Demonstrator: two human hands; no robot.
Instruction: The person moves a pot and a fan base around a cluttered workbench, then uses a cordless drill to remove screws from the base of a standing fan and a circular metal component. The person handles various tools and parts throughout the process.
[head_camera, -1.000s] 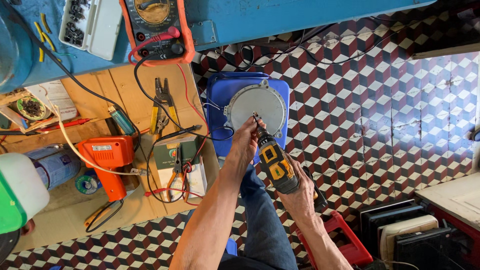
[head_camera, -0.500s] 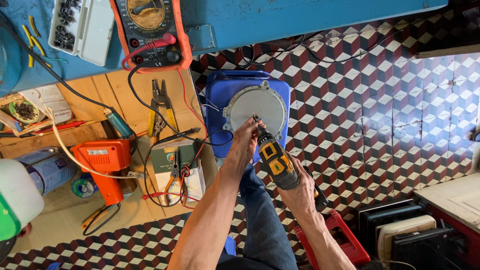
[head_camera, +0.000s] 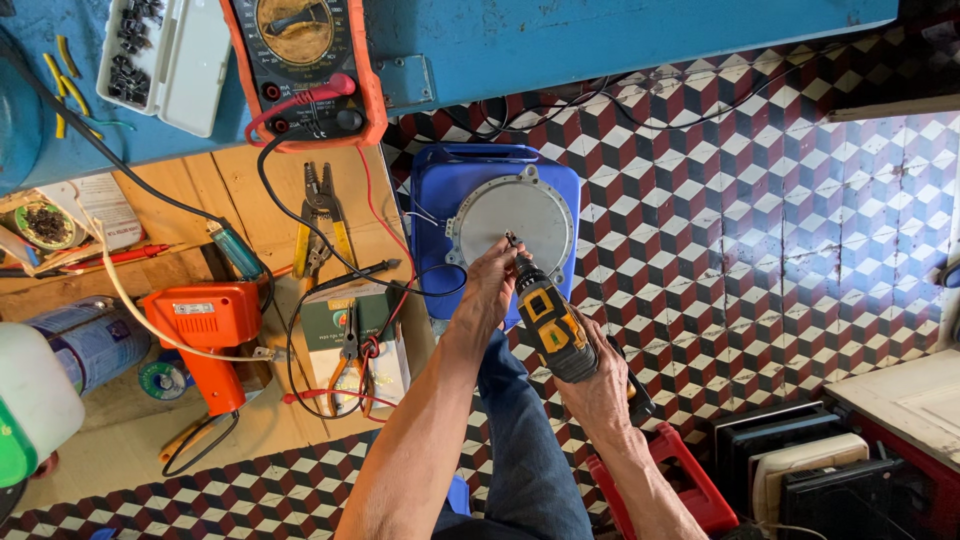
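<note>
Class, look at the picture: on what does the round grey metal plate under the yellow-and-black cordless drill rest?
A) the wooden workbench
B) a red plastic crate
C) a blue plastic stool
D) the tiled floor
C: the round grey metal plate lies on the blue plastic stool, whose blue edges show all around it.

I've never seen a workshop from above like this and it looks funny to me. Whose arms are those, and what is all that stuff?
The camera sits on a person's head and looks down, so you see that person's own two arms. The right hand grips a yellow and black cordless drill. The left hand steadies the front of the drill, near its tip. The tip touches a round grey metal plate, which lies on a blue plastic stool standing on a checkered tile floor. To the left is a wooden bench with an orange soldering gun, yellow-handled pliers, and an orange multimeter with red and black wires.
</note>
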